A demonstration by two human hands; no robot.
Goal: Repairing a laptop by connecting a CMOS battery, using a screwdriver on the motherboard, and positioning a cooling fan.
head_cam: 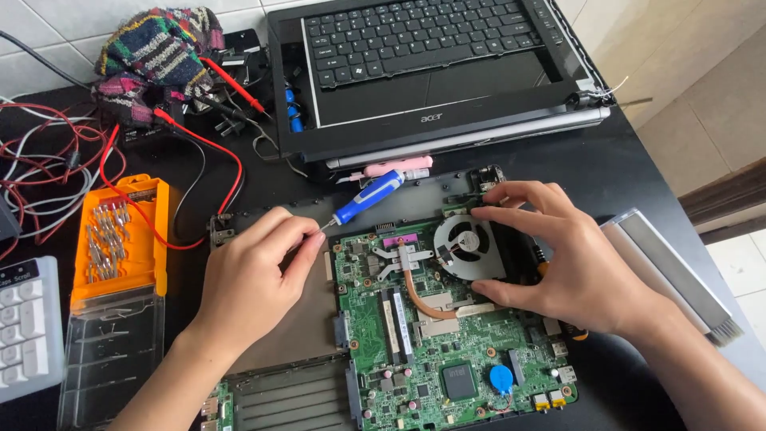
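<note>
The right hand (570, 259) grips the round cooling fan (469, 249) on the green motherboard (431, 335), while the left hand (255, 267), closed, pinches the blue screwdriver (369, 196) pointing up-right, just left of the fan.

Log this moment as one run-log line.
left hand: pinching near screwdriver tip | right hand: grips cooling fan | green motherboard: flat on black table

White keyboard (24, 327) cropped at 9 o'clock edge. Right hand (570, 255) hides the fan's (467, 247) 3 o'clock side. Motherboard (447, 343) chip markings unreadable.
</note>
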